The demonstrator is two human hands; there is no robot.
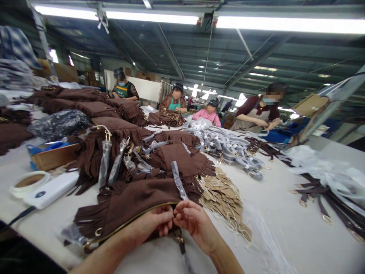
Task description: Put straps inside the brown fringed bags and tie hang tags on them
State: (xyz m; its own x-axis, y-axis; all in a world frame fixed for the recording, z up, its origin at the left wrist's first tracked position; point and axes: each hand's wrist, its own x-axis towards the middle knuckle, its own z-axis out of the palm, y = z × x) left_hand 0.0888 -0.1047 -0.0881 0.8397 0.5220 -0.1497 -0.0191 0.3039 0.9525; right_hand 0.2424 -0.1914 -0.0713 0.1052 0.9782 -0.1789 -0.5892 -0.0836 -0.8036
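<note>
A brown fringed bag lies at the near edge of the table, its brass-coloured zipper facing me. My left hand reaches across the zipper line with its fingers curled in at the bag's right end. Right beside it, my right hand pinches at the same corner, fingertips almost meeting the left ones. What sits between the fingertips is too small and hidden to make out. A clear-wrapped strap piece rises behind my right hand. Below it hangs a strap with a metal clasp.
More brown fringed bags are heaped ahead. Kraft paper tags with strings lie to the right, wrapped straps beyond them. Dark straps lie far right. A tape roll and white device are left. Several people work opposite.
</note>
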